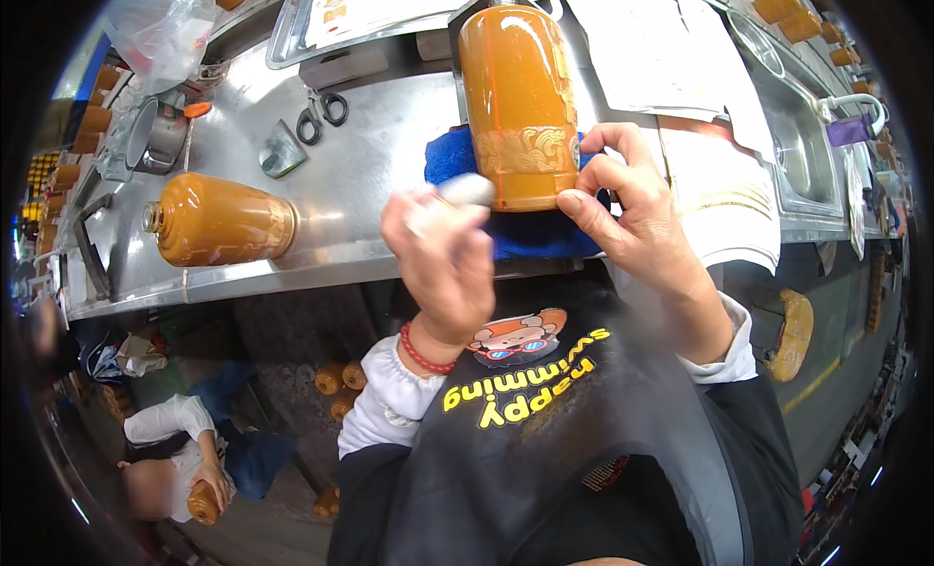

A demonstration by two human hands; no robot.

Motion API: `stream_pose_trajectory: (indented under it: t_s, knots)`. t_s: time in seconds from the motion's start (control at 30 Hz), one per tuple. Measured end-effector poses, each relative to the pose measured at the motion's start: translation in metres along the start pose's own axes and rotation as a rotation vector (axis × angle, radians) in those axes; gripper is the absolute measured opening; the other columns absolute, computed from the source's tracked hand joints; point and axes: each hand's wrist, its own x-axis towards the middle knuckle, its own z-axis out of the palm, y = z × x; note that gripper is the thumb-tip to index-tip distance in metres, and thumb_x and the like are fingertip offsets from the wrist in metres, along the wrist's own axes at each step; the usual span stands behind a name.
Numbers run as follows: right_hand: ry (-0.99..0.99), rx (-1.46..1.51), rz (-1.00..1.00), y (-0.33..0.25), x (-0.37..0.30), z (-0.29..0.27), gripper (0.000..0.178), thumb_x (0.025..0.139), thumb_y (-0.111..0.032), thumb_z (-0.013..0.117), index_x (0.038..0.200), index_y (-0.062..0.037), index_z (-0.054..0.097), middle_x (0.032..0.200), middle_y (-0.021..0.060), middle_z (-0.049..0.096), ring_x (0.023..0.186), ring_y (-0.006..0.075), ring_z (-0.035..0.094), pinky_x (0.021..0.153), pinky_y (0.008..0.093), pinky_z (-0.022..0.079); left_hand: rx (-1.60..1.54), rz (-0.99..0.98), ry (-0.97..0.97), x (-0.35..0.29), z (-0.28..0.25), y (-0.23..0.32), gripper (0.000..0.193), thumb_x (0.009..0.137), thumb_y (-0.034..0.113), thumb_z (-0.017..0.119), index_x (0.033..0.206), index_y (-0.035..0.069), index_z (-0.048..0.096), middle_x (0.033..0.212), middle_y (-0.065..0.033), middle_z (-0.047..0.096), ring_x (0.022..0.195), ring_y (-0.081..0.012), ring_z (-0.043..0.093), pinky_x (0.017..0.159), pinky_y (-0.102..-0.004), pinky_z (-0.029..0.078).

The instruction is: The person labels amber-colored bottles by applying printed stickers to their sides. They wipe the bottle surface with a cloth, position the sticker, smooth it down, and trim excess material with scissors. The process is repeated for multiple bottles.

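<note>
Near the tabletop's front edge, the right fingers are pinching an amber bottle; the left fingers are gripping a blurred pale object.

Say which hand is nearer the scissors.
Left. The left hand is below and right of the scissors; the right hand is farther right, at the base of the right-hand bottle.

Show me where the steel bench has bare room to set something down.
Bare steel lies between the scissors, the left bottle and the blue cloth. Crowded: around the right bottle, left hand and right hand; white cloth lies further right.
</note>
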Motion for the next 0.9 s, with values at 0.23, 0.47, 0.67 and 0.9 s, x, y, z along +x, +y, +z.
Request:
stream_pose_trajectory:
  t_s: [0.23, 0.47, 0.67, 0.9]
  knots:
    - [-0.016, 0.02, 0.019, 0.002, -0.001, 0.001, 0.02, 0.087, -0.013, 0.076, 0.085, -0.0038, 0.059, 0.118, 0.0149, 0.051, 0.105, 0.0249, 0.053, 0.088, 0.0327, 0.044, 0.287, 0.142, -0.208, -0.016, -0.009, -0.003, 0.027, 0.097, 0.012, 0.062, 0.122, 0.006, 0.07, 0.119, -0.0075, 0.073, 0.119, -0.0279, 0.058, 0.119, -0.0477, 0.021]
    - [-0.01, 0.016, -0.019, 0.003, 0.0, 0.0, 0.02, 0.088, -0.013, 0.075, 0.084, -0.0035, 0.058, 0.117, 0.0143, 0.05, 0.102, 0.0245, 0.052, 0.087, 0.0326, 0.044, 0.358, 0.251, -0.187, -0.013, -0.012, -0.001, 0.022, 0.093, 0.014, 0.068, 0.115, 0.012, 0.073, 0.116, -0.0052, 0.073, 0.123, -0.0265, 0.05, 0.119, -0.048, 0.023]
    - [-0.11, 0.193, 0.038, 0.02, -0.001, -0.008, 0.025, 0.095, -0.023, 0.07, 0.087, -0.0033, 0.058, 0.117, 0.0134, 0.048, 0.102, 0.0241, 0.05, 0.09, 0.0338, 0.044, 0.382, 0.535, -0.3, 0.012, -0.019, -0.006, 0.037, 0.079, 0.004, 0.075, 0.11, 0.023, 0.074, 0.113, 0.0024, 0.07, 0.115, -0.0211, 0.049, 0.118, -0.049, 0.025]
    - [-0.279, 0.24, 0.042, 0.036, -0.001, -0.028, 0.031, 0.096, -0.032, 0.068, 0.087, -0.0052, 0.056, 0.118, 0.0102, 0.045, 0.103, 0.0206, 0.046, 0.091, 0.0321, 0.041, 0.391, 0.673, -0.491, 0.041, -0.022, 0.0, 0.037, 0.078, 0.008, 0.073, 0.11, 0.025, 0.072, 0.111, 0.0028, 0.07, 0.11, -0.0198, 0.048, 0.111, -0.0462, 0.033]
